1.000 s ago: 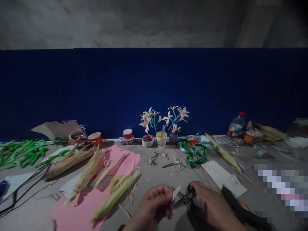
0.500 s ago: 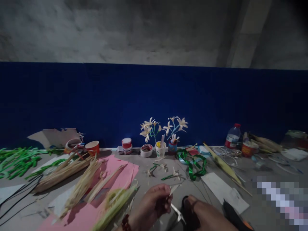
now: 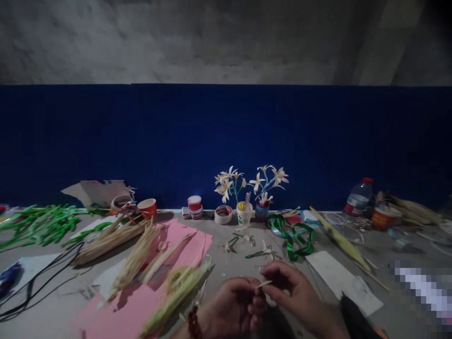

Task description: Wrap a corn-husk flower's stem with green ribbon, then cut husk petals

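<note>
Near the bottom centre, my left hand (image 3: 240,301) pinches a small pale pointed piece of corn husk (image 3: 264,284) between thumb and forefinger. My right hand (image 3: 296,294) is just to its right, thumb and forefinger apart around the tip of the piece; I cannot tell whether they touch it. No scissors show in the right hand. Beyond the hands lie small husk flowers on green stems (image 3: 261,252). A green corn husk (image 3: 176,301) rests left of my left hand.
Dried husks (image 3: 134,263) lie over pink paper (image 3: 116,315) at left, beside green pipe cleaners (image 3: 49,228). Finished flowers (image 3: 226,183) stand in cups at the back. Green ribbon (image 3: 296,245), white card (image 3: 342,280), a black-handled tool (image 3: 356,315) and a bottle (image 3: 358,197) are at right.
The scissors have left my right hand and are no longer distinguishable. That hand has moved up beside the husk piece, which my left hand still holds. The view has shifted slightly left.
</note>
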A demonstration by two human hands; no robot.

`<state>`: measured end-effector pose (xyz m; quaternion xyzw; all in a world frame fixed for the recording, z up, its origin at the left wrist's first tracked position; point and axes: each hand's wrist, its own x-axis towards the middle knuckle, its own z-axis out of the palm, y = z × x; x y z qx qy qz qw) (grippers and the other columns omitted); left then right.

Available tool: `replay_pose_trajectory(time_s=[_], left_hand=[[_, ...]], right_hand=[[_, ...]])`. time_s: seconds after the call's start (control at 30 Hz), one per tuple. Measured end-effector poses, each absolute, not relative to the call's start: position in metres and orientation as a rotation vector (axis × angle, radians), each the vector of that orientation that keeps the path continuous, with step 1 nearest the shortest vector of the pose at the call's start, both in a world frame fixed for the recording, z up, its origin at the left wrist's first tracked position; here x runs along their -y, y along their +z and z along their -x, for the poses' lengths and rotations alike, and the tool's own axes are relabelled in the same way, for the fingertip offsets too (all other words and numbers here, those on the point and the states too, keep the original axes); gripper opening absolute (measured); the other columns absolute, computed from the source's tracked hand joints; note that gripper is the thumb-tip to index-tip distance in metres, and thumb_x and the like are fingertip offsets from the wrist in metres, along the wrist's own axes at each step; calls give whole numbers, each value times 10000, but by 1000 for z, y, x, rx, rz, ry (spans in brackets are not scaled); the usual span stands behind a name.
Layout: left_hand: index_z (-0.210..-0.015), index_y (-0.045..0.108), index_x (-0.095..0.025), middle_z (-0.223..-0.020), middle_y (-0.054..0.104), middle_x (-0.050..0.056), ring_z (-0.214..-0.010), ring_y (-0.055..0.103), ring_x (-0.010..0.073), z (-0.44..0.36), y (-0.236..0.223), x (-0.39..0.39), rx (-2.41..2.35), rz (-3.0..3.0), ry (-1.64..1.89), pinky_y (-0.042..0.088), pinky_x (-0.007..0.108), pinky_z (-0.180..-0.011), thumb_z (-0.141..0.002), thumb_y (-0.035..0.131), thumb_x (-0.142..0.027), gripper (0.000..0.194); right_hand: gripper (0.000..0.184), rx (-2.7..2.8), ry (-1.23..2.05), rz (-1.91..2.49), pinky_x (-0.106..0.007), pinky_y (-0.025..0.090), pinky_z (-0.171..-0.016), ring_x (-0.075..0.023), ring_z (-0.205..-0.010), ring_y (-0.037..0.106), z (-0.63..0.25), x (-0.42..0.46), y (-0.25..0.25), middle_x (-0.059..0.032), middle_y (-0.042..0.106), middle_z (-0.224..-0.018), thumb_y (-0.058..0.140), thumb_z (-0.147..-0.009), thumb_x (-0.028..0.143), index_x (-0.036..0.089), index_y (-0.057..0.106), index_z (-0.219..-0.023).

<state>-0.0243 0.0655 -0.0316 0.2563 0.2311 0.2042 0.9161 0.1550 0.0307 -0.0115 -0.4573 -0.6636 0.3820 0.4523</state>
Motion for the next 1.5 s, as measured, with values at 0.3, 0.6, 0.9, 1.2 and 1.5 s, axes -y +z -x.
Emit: replay_pose_trajectory(time_s=[0.3,0.6,0.9,1.2,1.5], left_hand=[[-742,584,-154,-712,545,13,-658,497,155,20,-17,-56,-705,-1025,732,396,289,-637,-746,594,-400,246],[-658,590,-159,-664,576,36,-694,526,215,16,-6,-44,-979,-1733,1070,366,322,-681,-765,570,-188,113],[-645,503,-205,-668,550,18,-683,542,204,15,-1,-32,-981,-1989,1222,386,305,-651,-736,506,-106,134],[-854,615,-187,-830,651,63,-811,612,224,34,10,-21,-1031,-1948,1247,456,340,-743,-911,472,-202,155],[-709,669,-179,-646,694,35,-662,629,195,10,27,-1,-983,-2190,1275,472,387,-819,-802,580,-110,145]], right_hand=[[201,1669,858,1181,-243,461,-572,-158,-613,593,-157,-31,-6,19,631,-640,599,-864,326,192,640,-720],[147,1721,619,1244,-226,472,-561,-158,-605,628,-147,-18,2,18,674,-656,592,-860,258,208,657,-738],[154,1624,276,1182,-238,490,-589,-160,-582,645,-137,1,-18,8,685,-642,584,-872,242,222,640,-730],[163,1383,337,1196,-202,498,-585,-150,-605,659,-146,24,-4,21,687,-648,625,-842,280,242,649,-685],[137,1593,148,1109,-228,534,-578,-161,-583,683,-141,27,3,4,713,-637,611,-846,184,234,634,-720]])
